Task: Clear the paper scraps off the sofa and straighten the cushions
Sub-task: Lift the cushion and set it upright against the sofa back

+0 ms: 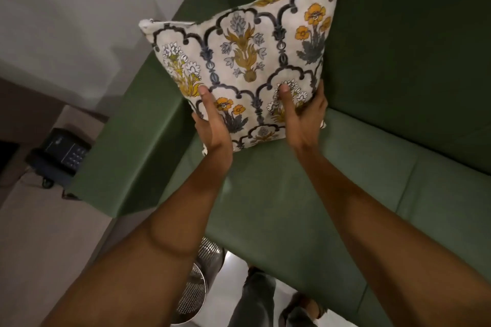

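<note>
You are holding one cushion (244, 61) and it is the only one in view; no paper scraps are showing on the visible part of the sofa (305, 194). Your left hand (212, 125) is gripping the cushion's lower left part, thumb pressing on the printed face, and your right hand (303, 111) is gripping the lower right part the same way, fingers wrapping around the side edge. The cushion is standing near upright in the sofa's corner, beside the armrest (138, 141) and in front of the backrest (398, 48), its bottom edge sitting at the back of the seat. It is tilting, so its top edge is sloping up to the right and one corner is pointing toward the upper right. The seat is lying open to the right and toward you. One dark telephone (59, 156) is sitting on the tabletop (39, 220) left of the armrest, and one mesh metal bin (196, 287) is standing on the floor by your legs.
</note>
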A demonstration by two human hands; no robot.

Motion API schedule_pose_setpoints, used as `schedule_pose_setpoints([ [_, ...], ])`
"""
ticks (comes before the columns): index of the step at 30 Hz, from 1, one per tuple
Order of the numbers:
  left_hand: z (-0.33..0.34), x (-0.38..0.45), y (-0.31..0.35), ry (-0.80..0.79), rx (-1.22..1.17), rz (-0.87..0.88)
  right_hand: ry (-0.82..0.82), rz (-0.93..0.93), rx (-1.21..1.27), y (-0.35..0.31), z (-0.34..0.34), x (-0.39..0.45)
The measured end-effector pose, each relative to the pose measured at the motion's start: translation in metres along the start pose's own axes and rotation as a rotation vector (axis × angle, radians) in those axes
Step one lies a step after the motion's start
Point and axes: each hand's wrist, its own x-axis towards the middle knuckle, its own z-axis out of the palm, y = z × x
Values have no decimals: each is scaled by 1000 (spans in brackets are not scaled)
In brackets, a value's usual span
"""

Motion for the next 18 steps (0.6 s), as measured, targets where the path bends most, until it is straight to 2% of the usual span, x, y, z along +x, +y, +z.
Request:
schedule_pose_setpoints([
  [3,-3,6,-6,-37,-50,42,-4,12,35,8,-5,-14],
  [5,29,-20,-18,-204,55,134,149,64,75,29,-53,-11],
  [7,32,-20,-19,-288,147,210,172,64,103,44,-64,-17],
  [12,36,-21,-29,-396,289,252,217,149,114,64,-71,-43],
  [14,32,-16,-31,-395,289,272,177,134,117,66,-70,-47],
  [18,18,-1,-41,-239,304,259,129,95,121,77,-73,-53],
])
